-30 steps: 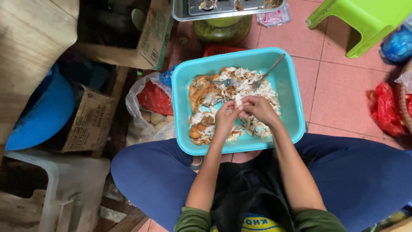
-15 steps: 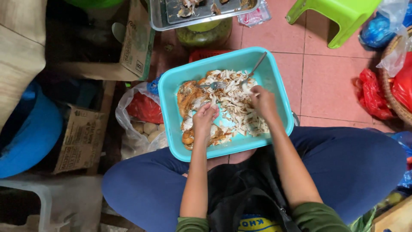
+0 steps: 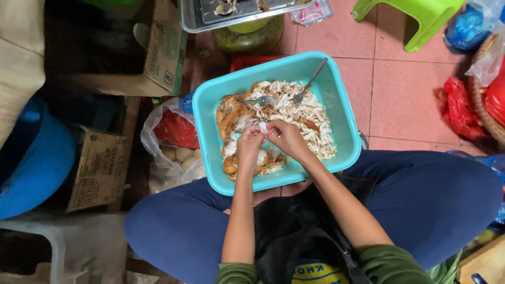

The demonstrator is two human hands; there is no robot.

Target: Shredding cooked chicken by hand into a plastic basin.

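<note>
nearest the camera: the person sits with knees spread, dark blue trousers [image 3: 421,200] to either side, green sleeves at the frame's bottom edge.

left hand [image 3: 249,143]: fingers curled in, tips pinched on a pale piece of shredded chicken [image 3: 262,128] held between both hands. right hand [image 3: 284,138]: fingers likewise bent close, tips meeting the left hand's on the same piece. neither hand is spread open.

the hands sit over the turquoise tub [image 3: 344,131], which rests against the knees. inside it, the pile of shredded chicken [image 3: 300,113] fills the middle; darker orange-brown pieces [image 3: 231,115] lie at 9 o'clock of the pile. one fork [image 3: 260,100] lies on the meat at 12 o'clock of the hands; a second fork [image 3: 311,81] leans on the tub wall at 1 o'clock.

at 9 o'clock of the tub, a clear plastic bag [image 3: 171,152] with pale round items and something red. further left, a cardboard piece [image 3: 97,168] and a blue basin [image 3: 37,158].

farthest, at 12 o'clock, a metal tray [image 3: 194,18]; at 1 o'clock a green stool [image 3: 415,16]; at 3 o'clock red bags [image 3: 460,108] on the pink tiled floor [image 3: 405,89].
</note>
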